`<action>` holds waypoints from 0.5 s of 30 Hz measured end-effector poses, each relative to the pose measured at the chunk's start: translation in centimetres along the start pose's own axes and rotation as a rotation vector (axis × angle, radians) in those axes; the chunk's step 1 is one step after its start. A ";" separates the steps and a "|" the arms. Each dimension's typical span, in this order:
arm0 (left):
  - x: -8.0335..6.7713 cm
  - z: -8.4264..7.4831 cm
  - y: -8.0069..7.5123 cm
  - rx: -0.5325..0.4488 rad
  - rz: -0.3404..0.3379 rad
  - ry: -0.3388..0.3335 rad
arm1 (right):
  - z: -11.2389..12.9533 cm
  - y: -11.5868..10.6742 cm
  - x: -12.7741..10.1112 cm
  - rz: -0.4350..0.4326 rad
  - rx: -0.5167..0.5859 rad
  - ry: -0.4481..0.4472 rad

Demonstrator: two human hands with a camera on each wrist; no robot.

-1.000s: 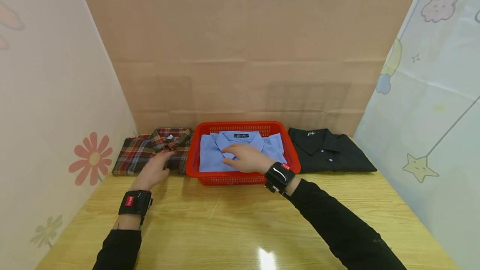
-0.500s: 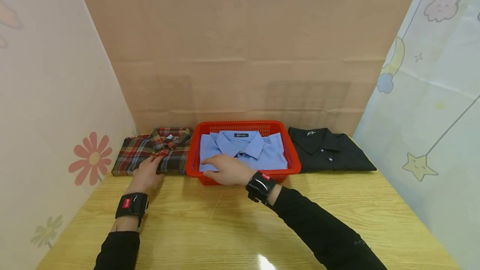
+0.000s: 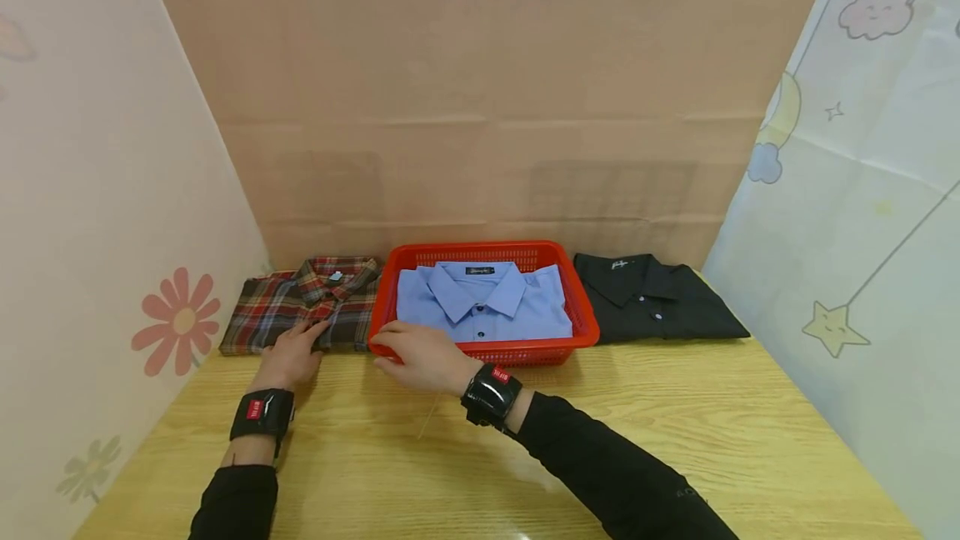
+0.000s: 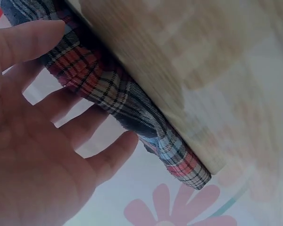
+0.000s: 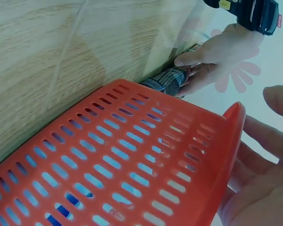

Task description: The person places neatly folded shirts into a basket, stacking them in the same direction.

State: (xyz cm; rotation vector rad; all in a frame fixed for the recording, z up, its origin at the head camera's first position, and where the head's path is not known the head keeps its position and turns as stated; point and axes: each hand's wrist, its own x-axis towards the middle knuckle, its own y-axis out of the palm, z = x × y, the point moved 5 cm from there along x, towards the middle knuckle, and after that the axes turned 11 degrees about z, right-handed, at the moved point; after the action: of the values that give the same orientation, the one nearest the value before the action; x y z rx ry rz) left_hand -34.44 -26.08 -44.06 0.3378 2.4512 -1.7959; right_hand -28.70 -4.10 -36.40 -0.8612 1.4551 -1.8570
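Wooden table, left grip open on plaid shirt, right grip open at red basket, black shirt beside.

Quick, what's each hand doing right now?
Left hand: open, fingers on the plaid shirt.
Right hand: open, at the red basket corner.

The scene was evenly and brightly lit from above, with a soft glare patch on the wooden table at the head view's bottom edge and only faint shadows under the arms. The head view was sharp, its edges bowed by a wide lens. Both wrist views had a cool bluish cast; the left one was motion-blurred across the tabletop, with the near fingers soft.
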 end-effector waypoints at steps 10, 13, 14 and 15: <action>-0.5 -0.3 -0.4 0.060 -0.032 -0.053 | 3.6 1.5 0.4 -0.091 -0.174 -0.252; -1.0 -0.4 -0.8 0.057 0.002 -0.059 | 4.7 2.3 0.5 -0.115 -0.161 -0.307; -1.2 -0.5 -1.0 0.057 0.019 -0.061 | 4.9 2.7 0.5 -0.119 -0.146 -0.311; -1.3 -0.5 -1.0 0.054 0.038 -0.063 | 5.0 3.1 0.5 -0.106 -0.123 -0.304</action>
State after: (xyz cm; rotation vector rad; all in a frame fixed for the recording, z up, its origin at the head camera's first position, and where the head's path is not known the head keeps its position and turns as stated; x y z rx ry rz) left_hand -33.37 -26.10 -42.68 0.3237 2.3425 -1.8306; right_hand -24.79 -8.01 -38.46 -1.2431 1.3627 -1.6361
